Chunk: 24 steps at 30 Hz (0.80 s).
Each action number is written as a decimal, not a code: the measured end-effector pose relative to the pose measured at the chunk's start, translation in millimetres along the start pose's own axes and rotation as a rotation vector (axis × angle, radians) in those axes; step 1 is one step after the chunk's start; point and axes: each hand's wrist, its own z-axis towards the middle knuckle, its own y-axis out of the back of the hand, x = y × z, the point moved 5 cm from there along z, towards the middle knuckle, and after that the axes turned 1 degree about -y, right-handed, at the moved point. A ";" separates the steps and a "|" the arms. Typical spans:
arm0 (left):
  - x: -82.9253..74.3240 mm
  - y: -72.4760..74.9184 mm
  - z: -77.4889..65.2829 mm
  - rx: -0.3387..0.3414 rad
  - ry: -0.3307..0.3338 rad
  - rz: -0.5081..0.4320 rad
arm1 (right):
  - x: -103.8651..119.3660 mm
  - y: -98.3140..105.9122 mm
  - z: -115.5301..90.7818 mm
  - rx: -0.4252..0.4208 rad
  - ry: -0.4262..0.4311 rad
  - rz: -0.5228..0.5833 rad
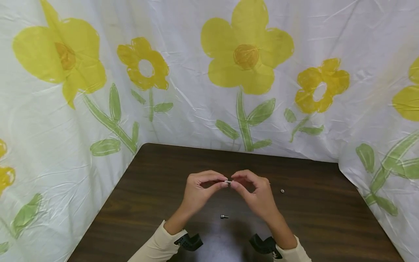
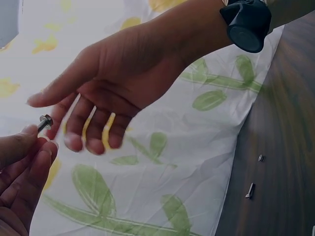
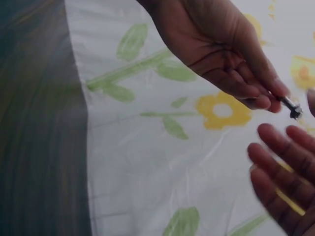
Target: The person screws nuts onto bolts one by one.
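Note:
My left hand [image 1: 198, 193] pinches a small metal bolt [image 1: 228, 181] between thumb and fingertips above the table. In the left wrist view the left fingers [image 2: 37, 162] grip the shank, and the bolt's wide head end [image 2: 46, 119] sticks out. My right hand [image 1: 256, 191] is held opposite, thumb and index finger beside the head end. Its fingers look loosely spread and apart from the bolt in both wrist views, as the right hand [image 3: 288, 174] shows. On the table below the hands lies another small bolt [image 1: 224, 217].
A small nut [image 1: 282, 191] lies on the dark wooden table [image 1: 314, 218], right of the right hand. The left wrist view also shows a loose screw [image 2: 250, 191] on the tabletop. A white flowered curtain [image 1: 186, 109] hangs around the table's far and side edges. Each wrist wears a black camera mount [image 1: 190, 242].

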 end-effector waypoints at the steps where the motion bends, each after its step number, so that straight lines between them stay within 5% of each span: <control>1: 0.2 0.7 0.0 -0.005 0.004 0.006 | 2.6 0.8 0.8 -0.008 0.019 -0.002; 6: -6.7 1.5 2.5 -0.013 0.016 0.020 | 13.9 3.2 4.1 -0.024 0.140 0.015; 12: -21.8 -0.6 6.9 -0.002 0.011 0.002 | 5.7 2.9 1.2 -0.002 0.134 0.035; 24: 0.8 -0.9 -1.1 0.012 0.010 -0.018 | -3.6 -0.5 -1.0 0.042 0.054 0.045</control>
